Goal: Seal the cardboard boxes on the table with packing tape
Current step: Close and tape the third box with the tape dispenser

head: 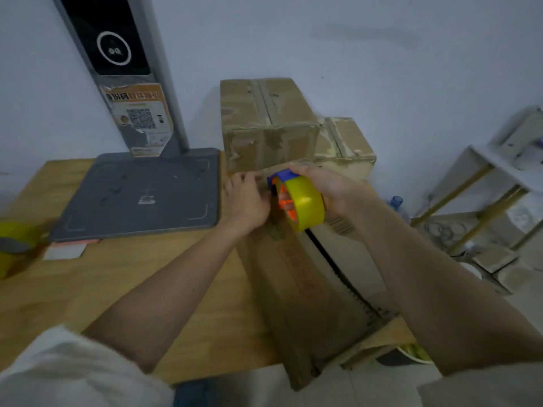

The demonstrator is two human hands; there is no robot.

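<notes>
A long cardboard box lies lengthwise on the wooden table, its top flaps meeting along a dark open seam. My right hand grips a tape dispenser with a yellow roll, orange core and blue cutter, held at the box's far end. My left hand presses its curled fingers on the far end of the box beside the dispenser. Two taped boxes, a large one and a smaller one, stand behind against the wall.
A grey scanner stand with a flat base and tall post occupies the table's back left. Another yellow tape roll sits at the left edge. A white shelf rack and a water bottle stand to the right.
</notes>
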